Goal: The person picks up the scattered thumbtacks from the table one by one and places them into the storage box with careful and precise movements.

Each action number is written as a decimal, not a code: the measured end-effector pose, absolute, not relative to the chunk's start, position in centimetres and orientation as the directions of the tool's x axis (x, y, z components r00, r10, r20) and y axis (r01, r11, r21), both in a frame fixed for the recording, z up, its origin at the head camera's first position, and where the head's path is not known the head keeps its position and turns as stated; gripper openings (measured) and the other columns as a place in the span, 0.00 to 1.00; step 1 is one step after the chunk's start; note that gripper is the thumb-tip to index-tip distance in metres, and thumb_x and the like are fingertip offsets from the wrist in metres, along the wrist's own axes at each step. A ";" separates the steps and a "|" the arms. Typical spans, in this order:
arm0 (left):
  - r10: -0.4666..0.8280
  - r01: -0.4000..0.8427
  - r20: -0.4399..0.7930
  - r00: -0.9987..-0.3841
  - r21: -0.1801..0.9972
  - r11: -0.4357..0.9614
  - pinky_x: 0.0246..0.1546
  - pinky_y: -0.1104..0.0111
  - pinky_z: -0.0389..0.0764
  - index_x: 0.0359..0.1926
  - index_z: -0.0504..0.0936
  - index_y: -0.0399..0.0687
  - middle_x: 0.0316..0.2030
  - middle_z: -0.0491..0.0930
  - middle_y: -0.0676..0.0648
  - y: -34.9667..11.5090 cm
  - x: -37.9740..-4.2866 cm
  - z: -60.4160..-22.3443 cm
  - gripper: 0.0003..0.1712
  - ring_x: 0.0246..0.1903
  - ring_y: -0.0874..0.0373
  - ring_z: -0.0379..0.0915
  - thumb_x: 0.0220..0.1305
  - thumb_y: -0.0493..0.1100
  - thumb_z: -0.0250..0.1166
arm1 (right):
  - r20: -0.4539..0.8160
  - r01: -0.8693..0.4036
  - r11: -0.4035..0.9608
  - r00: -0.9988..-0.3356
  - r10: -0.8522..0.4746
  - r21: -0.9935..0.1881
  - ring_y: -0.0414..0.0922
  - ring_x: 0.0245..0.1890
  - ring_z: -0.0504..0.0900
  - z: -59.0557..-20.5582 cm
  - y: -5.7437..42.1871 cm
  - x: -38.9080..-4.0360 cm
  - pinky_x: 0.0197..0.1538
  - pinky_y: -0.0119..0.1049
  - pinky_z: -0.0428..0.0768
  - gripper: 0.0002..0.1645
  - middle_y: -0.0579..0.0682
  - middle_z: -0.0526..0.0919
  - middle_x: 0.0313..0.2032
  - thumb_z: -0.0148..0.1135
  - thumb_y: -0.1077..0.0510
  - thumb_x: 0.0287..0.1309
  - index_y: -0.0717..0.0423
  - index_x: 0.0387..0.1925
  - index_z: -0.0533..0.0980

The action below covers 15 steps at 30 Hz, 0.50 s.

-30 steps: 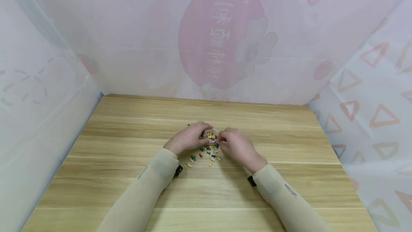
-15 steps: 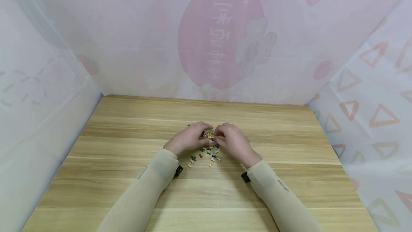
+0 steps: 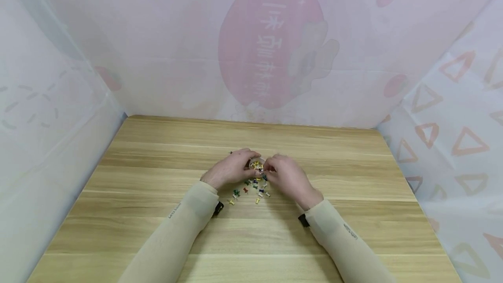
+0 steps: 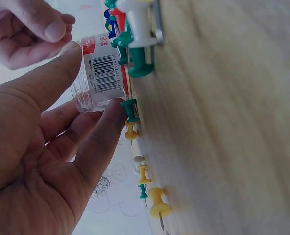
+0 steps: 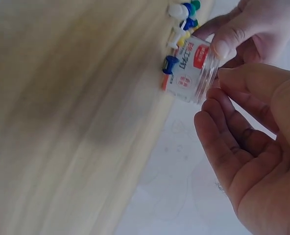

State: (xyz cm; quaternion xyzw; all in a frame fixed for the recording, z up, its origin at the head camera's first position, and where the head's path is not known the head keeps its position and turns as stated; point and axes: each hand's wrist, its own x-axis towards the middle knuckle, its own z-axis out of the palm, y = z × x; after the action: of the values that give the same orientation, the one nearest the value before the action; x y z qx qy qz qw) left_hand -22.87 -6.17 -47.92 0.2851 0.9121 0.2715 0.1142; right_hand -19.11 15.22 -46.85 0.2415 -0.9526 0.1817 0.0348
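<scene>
My left hand (image 3: 232, 168) grips a small clear plastic jar (image 4: 104, 73) with a barcode label, thumb on one side and fingers on the other. The jar stands upright on the table, with yellow and other push pins (image 3: 256, 165) showing inside. At the jar's right rim is my right hand (image 3: 290, 181), thumb and index finger drawn together over the opening. I cannot tell whether a pin is between those fingertips. Loose push pins lie around the jar's near side, among them a red pin (image 3: 245, 190), a green pin (image 3: 236, 192) and a yellow pin (image 4: 158, 201).
The wooden table (image 3: 251, 235) carries the scattered pins, some with metal points showing. One dark pin (image 3: 231, 152) lies beyond my left hand. A printed white curtain (image 3: 177, 56) stands behind the table, with more along both sides.
My right hand moves left over the jar's mouth, then back slightly right and nearer. My left hand and the jar stay in place; the loose pins look the same.
</scene>
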 end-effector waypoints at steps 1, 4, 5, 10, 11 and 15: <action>0.581 0.457 -0.055 -0.812 0.558 0.692 0.71 0.55 0.66 0.74 0.72 0.47 0.70 0.72 0.44 -6.2 -22.9 -47.9 0.38 0.70 0.48 0.66 0.69 0.56 0.68 | 0.156 -0.482 0.817 -0.876 -0.456 -0.318 0.37 0.38 0.80 -46.9 15.2 -18.9 0.45 0.33 0.82 0.04 0.39 0.84 0.36 0.72 0.57 0.60 0.46 0.37 0.86; 0.581 0.459 -0.057 -0.812 0.553 0.696 0.71 0.56 0.66 0.74 0.71 0.47 0.71 0.72 0.44 -6.2 -22.8 -47.9 0.37 0.70 0.49 0.66 0.69 0.55 0.68 | 0.159 -0.505 0.812 -0.863 -0.480 -0.293 0.36 0.37 0.80 -47.1 15.2 -18.4 0.44 0.33 0.82 0.04 0.39 0.84 0.36 0.71 0.58 0.60 0.46 0.37 0.86; 0.582 0.461 -0.055 -0.811 0.553 0.694 0.71 0.56 0.66 0.74 0.71 0.47 0.71 0.72 0.44 -6.2 -22.8 -47.9 0.37 0.70 0.49 0.66 0.69 0.55 0.68 | 0.163 -0.517 0.806 -0.856 -0.491 -0.287 0.37 0.36 0.80 -47.2 15.2 -18.2 0.44 0.33 0.82 0.04 0.39 0.84 0.36 0.71 0.58 0.59 0.46 0.37 0.86; 0.592 0.468 -0.051 -0.804 0.559 0.684 0.71 0.56 0.65 0.74 0.71 0.46 0.70 0.72 0.43 -6.3 -22.8 -47.8 0.36 0.70 0.48 0.66 0.70 0.53 0.68 | 0.152 -0.562 0.782 -0.826 -0.542 -0.269 0.39 0.36 0.81 -47.7 15.0 -17.5 0.43 0.34 0.83 0.06 0.42 0.84 0.37 0.71 0.58 0.60 0.49 0.39 0.87; 0.594 0.469 -0.050 -0.803 0.562 0.681 0.71 0.56 0.65 0.74 0.71 0.46 0.70 0.72 0.43 -6.3 -22.8 -47.8 0.36 0.70 0.48 0.66 0.70 0.53 0.69 | 0.147 -0.571 0.778 -0.820 -0.553 -0.263 0.39 0.37 0.81 -47.7 15.0 -17.4 0.44 0.35 0.84 0.06 0.42 0.84 0.38 0.72 0.58 0.60 0.49 0.40 0.87; 0.600 0.476 -0.040 -0.799 0.568 0.671 0.70 0.56 0.67 0.73 0.72 0.45 0.69 0.73 0.43 -6.3 -22.9 -47.8 0.36 0.69 0.48 0.67 0.69 0.51 0.69 | 0.126 -0.601 0.768 -0.798 -0.589 -0.221 0.40 0.39 0.81 -48.1 14.9 -17.2 0.45 0.36 0.84 0.04 0.43 0.84 0.38 0.72 0.58 0.61 0.48 0.38 0.87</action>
State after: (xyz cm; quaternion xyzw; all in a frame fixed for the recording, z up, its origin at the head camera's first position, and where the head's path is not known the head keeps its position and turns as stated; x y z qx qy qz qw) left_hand -22.87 -6.31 -47.76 0.2967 0.9071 0.2766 0.1123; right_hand -17.16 14.93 -48.08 0.3166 -0.9399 0.1259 0.0246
